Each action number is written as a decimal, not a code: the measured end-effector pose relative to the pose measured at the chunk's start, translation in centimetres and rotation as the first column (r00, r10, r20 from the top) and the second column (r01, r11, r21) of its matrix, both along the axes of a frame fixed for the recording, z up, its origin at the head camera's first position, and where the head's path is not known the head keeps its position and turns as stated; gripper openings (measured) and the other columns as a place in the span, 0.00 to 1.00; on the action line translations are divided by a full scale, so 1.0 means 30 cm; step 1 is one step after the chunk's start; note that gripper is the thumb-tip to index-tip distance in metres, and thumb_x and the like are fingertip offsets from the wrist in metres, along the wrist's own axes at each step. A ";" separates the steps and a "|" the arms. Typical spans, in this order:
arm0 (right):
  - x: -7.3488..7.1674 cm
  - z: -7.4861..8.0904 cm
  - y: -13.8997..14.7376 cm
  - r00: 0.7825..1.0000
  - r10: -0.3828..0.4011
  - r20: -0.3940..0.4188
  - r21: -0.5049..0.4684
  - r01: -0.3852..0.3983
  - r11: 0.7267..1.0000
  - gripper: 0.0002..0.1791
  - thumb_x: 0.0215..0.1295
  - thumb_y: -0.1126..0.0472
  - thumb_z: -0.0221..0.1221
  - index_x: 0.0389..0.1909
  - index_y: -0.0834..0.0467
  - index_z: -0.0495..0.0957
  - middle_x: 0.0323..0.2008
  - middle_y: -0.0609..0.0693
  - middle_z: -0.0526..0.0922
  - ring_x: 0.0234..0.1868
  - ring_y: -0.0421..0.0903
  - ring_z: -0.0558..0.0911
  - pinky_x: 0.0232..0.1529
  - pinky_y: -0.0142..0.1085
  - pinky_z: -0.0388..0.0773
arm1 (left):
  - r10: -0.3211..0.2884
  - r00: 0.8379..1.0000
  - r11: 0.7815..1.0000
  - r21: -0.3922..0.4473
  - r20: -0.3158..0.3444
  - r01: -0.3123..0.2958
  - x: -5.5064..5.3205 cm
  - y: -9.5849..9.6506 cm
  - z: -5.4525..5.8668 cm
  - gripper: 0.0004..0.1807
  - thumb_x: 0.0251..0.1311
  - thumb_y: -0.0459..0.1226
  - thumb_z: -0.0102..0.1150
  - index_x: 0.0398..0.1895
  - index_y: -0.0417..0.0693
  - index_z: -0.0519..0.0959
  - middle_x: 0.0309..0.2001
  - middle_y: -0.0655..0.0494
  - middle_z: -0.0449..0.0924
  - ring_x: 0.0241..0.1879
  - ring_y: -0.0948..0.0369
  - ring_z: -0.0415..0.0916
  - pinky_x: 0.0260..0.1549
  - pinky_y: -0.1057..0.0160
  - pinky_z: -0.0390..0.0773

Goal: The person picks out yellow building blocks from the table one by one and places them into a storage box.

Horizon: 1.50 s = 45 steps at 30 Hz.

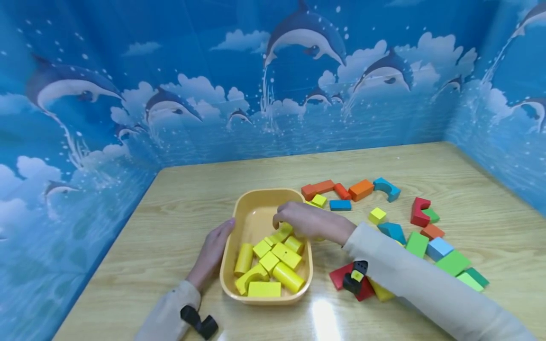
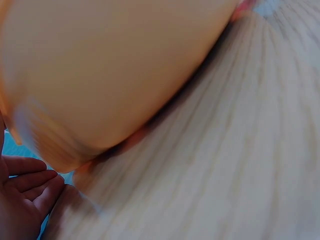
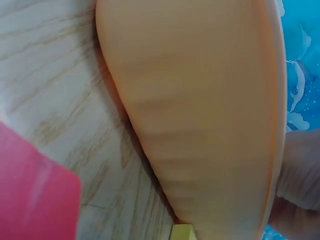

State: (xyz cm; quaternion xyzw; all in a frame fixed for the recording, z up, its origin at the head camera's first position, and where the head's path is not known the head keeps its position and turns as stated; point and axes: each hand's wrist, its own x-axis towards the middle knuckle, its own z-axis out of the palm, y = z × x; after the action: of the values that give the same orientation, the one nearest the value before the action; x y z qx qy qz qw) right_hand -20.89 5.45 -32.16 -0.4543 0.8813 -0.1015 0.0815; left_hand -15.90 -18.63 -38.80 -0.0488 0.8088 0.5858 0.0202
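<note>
A tan plastic basin (image 1: 251,201) on the table holds several yellow blocks: cylinders, cubes, an arch and rectangular pieces. My left hand (image 1: 215,246) rests along the basin's left side, fingertips at the rim. In the left wrist view its fingers (image 2: 37,187) lie fairly straight beside the basin wall (image 2: 115,65). My right hand (image 1: 300,219) reaches over the right rim, fingers curled down at a yellow block (image 1: 284,231) on the pile. The right wrist view shows the basin's outer wall (image 3: 200,110), with part of the right hand (image 3: 300,175) behind the rim; its fingertips are hidden.
Right of the basin lie loose blocks: an orange block (image 1: 361,189), blue arch (image 1: 387,188), yellow cube (image 1: 377,216), red arch (image 1: 419,211) and several green ones, such as the green block (image 1: 453,263). Red pieces (image 1: 341,274) lie under the right forearm. A dolphin-print curtain (image 1: 273,94) borders the table.
</note>
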 end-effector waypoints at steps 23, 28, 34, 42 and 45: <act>0.014 -0.004 -0.010 0.997 -0.056 0.046 0.106 0.051 0.993 0.34 0.53 0.84 0.54 0.52 0.47 0.83 0.49 0.48 0.80 0.47 0.43 0.77 0.45 0.32 0.80 | -0.024 0.999 0.999 0.034 0.034 0.023 0.004 0.001 0.009 0.36 0.71 0.58 0.39 0.67 0.38 0.66 0.60 0.37 0.73 0.56 0.46 0.75 0.55 0.53 0.77; 0.017 -0.004 -0.013 0.997 -0.062 0.047 0.103 0.057 0.993 0.33 0.53 0.84 0.55 0.50 0.46 0.84 0.48 0.49 0.79 0.45 0.43 0.76 0.42 0.31 0.80 | -0.021 0.998 0.999 0.050 0.054 0.018 -0.001 -0.001 0.004 0.38 0.70 0.60 0.39 0.69 0.39 0.65 0.61 0.38 0.72 0.57 0.46 0.75 0.54 0.53 0.77; 0.019 -0.004 -0.009 0.995 -0.084 0.058 0.094 0.078 0.993 0.34 0.53 0.84 0.55 0.53 0.48 0.82 0.50 0.50 0.79 0.48 0.44 0.77 0.44 0.32 0.80 | -0.024 0.998 0.999 0.047 0.056 0.021 0.000 0.000 0.005 0.38 0.70 0.60 0.39 0.69 0.40 0.65 0.61 0.38 0.72 0.57 0.46 0.74 0.54 0.53 0.77; 0.017 -0.022 0.002 0.996 -0.088 0.030 -0.002 0.088 0.996 0.30 0.58 0.81 0.50 0.56 0.52 0.78 0.52 0.51 0.78 0.52 0.47 0.77 0.50 0.37 0.79 | -0.027 0.998 0.999 0.040 0.052 0.025 0.003 0.005 0.008 0.37 0.71 0.58 0.38 0.69 0.37 0.64 0.61 0.36 0.72 0.56 0.45 0.75 0.53 0.52 0.78; 0.007 -0.037 0.028 0.997 -0.069 -0.039 -0.152 0.062 0.986 0.29 0.57 0.81 0.47 0.55 0.56 0.78 0.52 0.52 0.77 0.53 0.49 0.76 0.52 0.40 0.79 | -0.022 0.998 0.999 0.034 0.053 0.020 0.004 0.005 0.010 0.37 0.71 0.58 0.38 0.69 0.38 0.64 0.60 0.36 0.73 0.56 0.45 0.75 0.53 0.53 0.78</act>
State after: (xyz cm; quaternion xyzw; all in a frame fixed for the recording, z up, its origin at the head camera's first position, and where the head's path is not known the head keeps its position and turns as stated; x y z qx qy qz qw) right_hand -20.67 6.28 -33.28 -0.4320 0.8872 -0.1602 0.0240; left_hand -15.79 -18.47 -38.49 -0.0555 0.7984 0.5976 0.0486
